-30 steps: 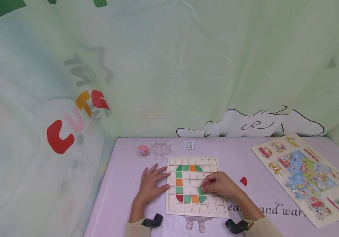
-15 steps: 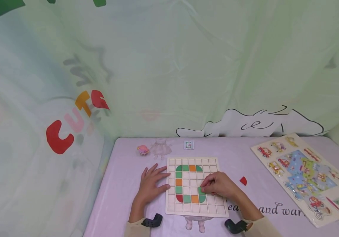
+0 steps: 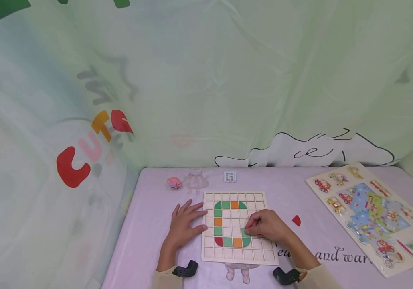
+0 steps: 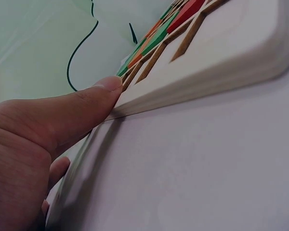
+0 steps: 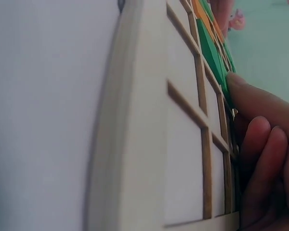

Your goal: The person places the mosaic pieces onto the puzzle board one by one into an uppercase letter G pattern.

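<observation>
A wooden grid board lies on the table, with green, orange and red tiles set into its cells along a C-like outline. My left hand rests at the board's left edge with fingers spread; in the left wrist view its thumb touches the rim. My right hand reaches over the board's right side, thumb and index finger pinching a green square tile just above the lower right green corner tile. In the right wrist view, the other fingers are curled in beside the grid.
A red quarter-round tile lies right of the board. Behind it are a small patterned card and a pink toy. A large vehicle puzzle board slants across the table's right side. A curtain hangs along the back.
</observation>
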Demonstrator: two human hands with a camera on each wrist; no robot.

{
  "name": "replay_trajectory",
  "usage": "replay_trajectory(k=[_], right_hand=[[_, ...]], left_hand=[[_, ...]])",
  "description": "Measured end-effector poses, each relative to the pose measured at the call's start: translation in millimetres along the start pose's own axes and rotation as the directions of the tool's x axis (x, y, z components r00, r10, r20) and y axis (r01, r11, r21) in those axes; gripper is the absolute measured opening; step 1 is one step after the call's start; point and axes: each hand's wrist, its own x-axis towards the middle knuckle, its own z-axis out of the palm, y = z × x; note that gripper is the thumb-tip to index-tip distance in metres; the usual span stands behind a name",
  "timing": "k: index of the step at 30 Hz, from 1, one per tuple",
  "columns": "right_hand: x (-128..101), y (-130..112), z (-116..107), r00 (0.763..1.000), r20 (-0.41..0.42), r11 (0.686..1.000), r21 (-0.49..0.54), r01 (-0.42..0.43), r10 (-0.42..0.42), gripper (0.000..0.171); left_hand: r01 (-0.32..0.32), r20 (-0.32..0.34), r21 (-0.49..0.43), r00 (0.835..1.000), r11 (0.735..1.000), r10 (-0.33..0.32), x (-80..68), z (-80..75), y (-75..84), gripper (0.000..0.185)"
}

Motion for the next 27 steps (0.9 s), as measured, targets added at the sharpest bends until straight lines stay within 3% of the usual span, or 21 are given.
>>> replay_trajectory(k=[16, 27], right_hand=[[-2.6, -3.9, -1.7, 0.999, 0.009, 0.999, -0.014, -0.052, 0.052, 0.022], [-4.0, -4.6, -3.0, 0.999, 0.013, 0.999, -0.028, -0.043, 0.043, 0.022]], left_hand=[[-0.039, -0.027, -0.002, 0.999, 0.999, 0.039, -0.2, 0.7, -2.1, 0.048], [-0.004, 0.007, -0.014, 1.000, 1.000, 0.004, 0.1, -0.1, -0.8, 0.049]])
